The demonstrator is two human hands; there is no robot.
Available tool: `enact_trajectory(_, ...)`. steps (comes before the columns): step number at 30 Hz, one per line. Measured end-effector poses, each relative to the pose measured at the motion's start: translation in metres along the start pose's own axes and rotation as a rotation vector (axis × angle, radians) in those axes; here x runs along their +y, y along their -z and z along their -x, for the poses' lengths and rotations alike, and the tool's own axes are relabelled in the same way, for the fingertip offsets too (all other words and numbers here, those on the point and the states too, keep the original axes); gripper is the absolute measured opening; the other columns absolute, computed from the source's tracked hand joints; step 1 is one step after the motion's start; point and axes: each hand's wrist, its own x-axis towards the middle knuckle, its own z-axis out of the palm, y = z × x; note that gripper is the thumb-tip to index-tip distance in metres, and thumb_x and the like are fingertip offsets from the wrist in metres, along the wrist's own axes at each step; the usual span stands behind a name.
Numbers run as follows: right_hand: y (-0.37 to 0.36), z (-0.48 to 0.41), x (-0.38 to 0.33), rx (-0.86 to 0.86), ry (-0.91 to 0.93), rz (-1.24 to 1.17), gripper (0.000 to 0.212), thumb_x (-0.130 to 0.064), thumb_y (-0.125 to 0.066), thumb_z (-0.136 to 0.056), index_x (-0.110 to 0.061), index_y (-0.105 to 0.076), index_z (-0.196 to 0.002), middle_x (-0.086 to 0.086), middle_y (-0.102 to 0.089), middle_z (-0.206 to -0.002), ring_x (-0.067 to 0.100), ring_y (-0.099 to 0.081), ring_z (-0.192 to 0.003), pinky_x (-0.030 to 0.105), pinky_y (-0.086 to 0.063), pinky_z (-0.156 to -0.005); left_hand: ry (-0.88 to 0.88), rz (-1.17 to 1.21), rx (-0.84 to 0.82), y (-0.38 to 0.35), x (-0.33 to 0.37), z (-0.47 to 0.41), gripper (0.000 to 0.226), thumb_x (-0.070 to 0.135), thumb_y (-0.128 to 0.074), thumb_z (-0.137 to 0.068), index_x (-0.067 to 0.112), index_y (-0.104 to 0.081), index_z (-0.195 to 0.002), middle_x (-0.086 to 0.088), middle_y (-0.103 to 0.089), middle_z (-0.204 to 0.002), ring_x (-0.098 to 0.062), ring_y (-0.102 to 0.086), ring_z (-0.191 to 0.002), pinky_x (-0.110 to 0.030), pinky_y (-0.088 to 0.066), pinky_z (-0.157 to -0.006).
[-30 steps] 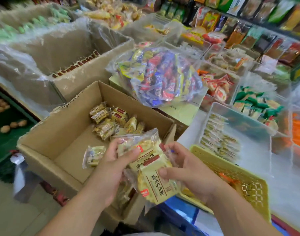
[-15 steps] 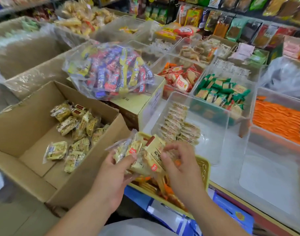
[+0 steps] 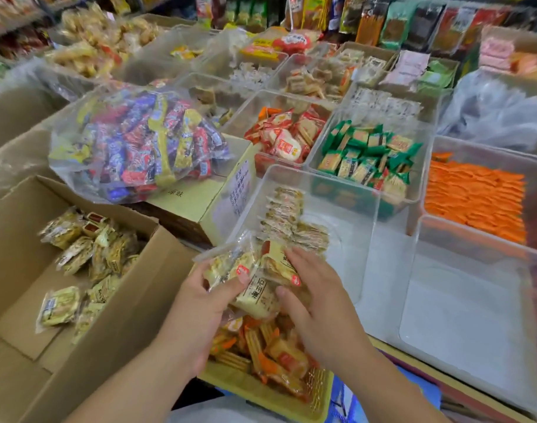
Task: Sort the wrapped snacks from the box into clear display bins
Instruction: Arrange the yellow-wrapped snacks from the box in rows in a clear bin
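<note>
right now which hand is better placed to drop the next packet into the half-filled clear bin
Probably the right. The right hand holds the snack packets on the side nearest the clear bin; the left hand grips them from the cardboard box side.

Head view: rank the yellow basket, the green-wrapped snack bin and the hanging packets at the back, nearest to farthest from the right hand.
1. Yellow basket: directly under the right hand, at the near table edge.
2. Green-wrapped snack bin: beyond the hand, mid-table.
3. Hanging packets: along the back wall, farthest.
</note>
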Motion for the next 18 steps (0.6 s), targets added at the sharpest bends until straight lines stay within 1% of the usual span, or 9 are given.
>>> enact_trajectory(1,0.003,-0.005,0.006,0.025,0.001,-0.012,0.056,-0.037,-0.056,-0.102,-0.039,-0.036,-0.154,-0.018,-0.035,-0.159,0.005,-0.025,-0.149,0.030,-0.022,-0.124,0.012,-0.016,-0.009,-0.004,-0.001,-0.008,0.075,0.040,-0.096,-0.063,0.036,-0.059,-0.128,-0.001,-0.080,-0.110,-0.025,-0.078,-0.097,-0.045,-0.059,-0.085)
enact_trajectory(3,0.009,-0.016,0.018,0.081,-0.017,-0.072,0.048,-0.029,-0.057,-0.102,-0.036,-0.048,-0.148,-0.016,-0.054,-0.146,0.004,-0.047,-0.135,0.027,-0.038,-0.113,0.048,-0.030,-0.023,-0.012,-0.002,-0.025,0.082,0.045,-0.096,-0.059,0.038,-0.056,-0.131,-0.002,-0.079,-0.110,-0.025,-0.077,-0.099,-0.049,-0.059,-0.090)
enact_trajectory(6,0.018,-0.041,0.038,0.161,-0.102,-0.132,0.040,-0.029,-0.055,-0.103,-0.034,-0.054,-0.142,-0.016,-0.067,-0.125,0.004,-0.061,-0.112,0.024,-0.050,-0.094,0.097,-0.014,-0.035,-0.021,-0.001,-0.055,0.082,0.042,-0.098,-0.054,0.039,-0.059,-0.125,-0.004,-0.080,-0.106,-0.024,-0.078,-0.092,-0.044,-0.061,-0.080)
enact_trajectory(8,0.026,-0.064,0.058,0.199,-0.159,-0.111,0.037,-0.029,-0.055,-0.103,-0.032,-0.056,-0.140,-0.013,-0.069,-0.119,0.008,-0.064,-0.105,0.024,-0.050,-0.084,0.119,0.030,0.003,-0.022,0.000,-0.080,0.070,0.035,-0.093,-0.058,0.038,-0.059,-0.119,-0.005,-0.081,-0.104,-0.020,-0.078,-0.085,-0.040,-0.060,-0.073)
enact_trajectory(10,0.035,-0.091,0.081,0.212,-0.193,-0.044,0.037,-0.028,-0.055,-0.103,-0.030,-0.057,-0.139,-0.010,-0.070,-0.120,0.012,-0.064,-0.103,0.023,-0.047,-0.079,0.115,0.043,0.055,-0.019,-0.002,-0.107,0.056,0.026,-0.086,-0.073,0.034,-0.057,-0.120,-0.001,-0.081,-0.104,-0.019,-0.078,-0.084,-0.041,-0.061,-0.074)
enact_trajectory(12,0.044,-0.120,0.103,0.193,-0.208,0.046,0.036,-0.029,-0.055,-0.103,-0.031,-0.056,-0.139,-0.010,-0.070,-0.114,0.015,-0.062,-0.095,0.018,-0.042,-0.069,0.115,0.050,0.100,-0.014,-0.003,-0.127,0.062,0.024,-0.083,-0.079,0.028,-0.052,-0.132,0.001,-0.079,-0.109,-0.022,-0.078,-0.094,-0.047,-0.062,-0.081)
enact_trajectory(13,0.047,-0.135,0.113,0.171,-0.217,0.088,0.036,-0.029,-0.055,-0.103,-0.032,-0.055,-0.139,-0.009,-0.070,-0.111,0.018,-0.063,-0.094,0.020,-0.040,-0.066,0.112,0.056,0.112,-0.011,-0.003,-0.135,0.071,0.026,-0.084,-0.077,0.025,-0.051,-0.139,-0.001,-0.078,-0.115,-0.023,-0.077,-0.099,-0.050,-0.062,-0.085)
enact_trajectory(15,0.049,-0.165,0.133,0.094,-0.234,0.167,0.037,-0.029,-0.054,-0.103,-0.033,-0.055,-0.140,-0.003,-0.071,-0.116,0.024,-0.063,-0.099,0.028,-0.038,-0.070,0.115,0.073,0.125,-0.005,-0.003,-0.145,0.088,0.031,-0.086,-0.069,0.024,-0.047,-0.147,-0.004,-0.076,-0.120,-0.025,-0.076,-0.103,-0.053,-0.061,-0.089)
enact_trajectory(18,0.044,-0.206,0.160,-0.077,-0.261,0.306,0.038,-0.027,-0.053,-0.104,-0.033,-0.054,-0.142,0.001,-0.067,-0.130,0.028,-0.060,-0.114,0.030,-0.038,-0.079,0.120,0.071,0.104,0.000,-0.005,-0.154,0.084,0.036,-0.087,-0.065,0.028,-0.052,-0.141,-0.005,-0.077,-0.117,-0.024,-0.077,-0.101,-0.046,-0.062,-0.081)
